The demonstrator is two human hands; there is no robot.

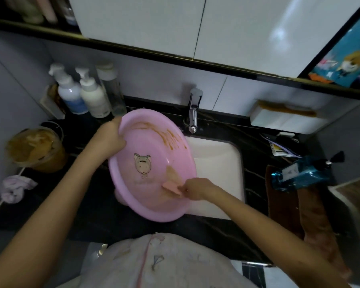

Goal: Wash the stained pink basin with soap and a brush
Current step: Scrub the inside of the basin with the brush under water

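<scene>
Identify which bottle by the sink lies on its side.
The blue bottle with the black pump, right of the sink; the three bottles at the back left stand upright.

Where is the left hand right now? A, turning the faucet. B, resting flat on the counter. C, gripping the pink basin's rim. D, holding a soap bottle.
C: the left hand grips the upper-left rim of the pink basin, while the right hand holds the brush inside it.

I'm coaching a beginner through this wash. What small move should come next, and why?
Probably scrub the brush back and forth over the brown smear beside it, while the left hand steadies the basin rim; the streak near the tap can wait.
</scene>
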